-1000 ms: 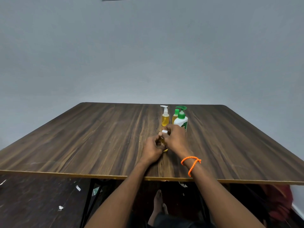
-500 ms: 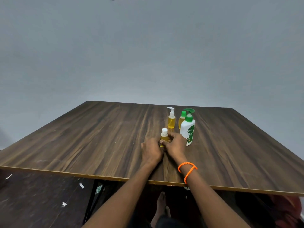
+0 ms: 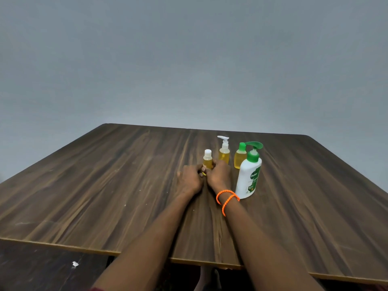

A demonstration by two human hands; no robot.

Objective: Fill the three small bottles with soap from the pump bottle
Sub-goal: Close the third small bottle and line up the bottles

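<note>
The white-capped small bottle (image 3: 207, 161) stands upright on the desk (image 3: 105, 185), its long axis vertical, with yellow liquid showing through its body and its cap on. We hold it low down with both hands: our left hand (image 3: 190, 179) curls in at its base from the left, and our right hand (image 3: 218, 175) wraps it from the right, so only its shoulder and cap rise above our fingers. It lies straight ahead of both hands, at the fingertips, neither hand clearly nearer.

Just behind and to the right stands the small bottle with the white pump (image 3: 224, 151), also yellow, and further right the small bottle with the green cap (image 3: 240, 156). The large white pump bottle (image 3: 249, 175) with its green pump head stands just beside our right wrist, nearer to us than the two rear bottles; its spout points away to the right. An orange bracelet (image 3: 226, 199) circles the right wrist.

We judge that all three small bottles already hold liquid and the task looks near its end. If soap were still needed, the right hand would reach the pump bottle most readily, since it stands on that side.
</note>
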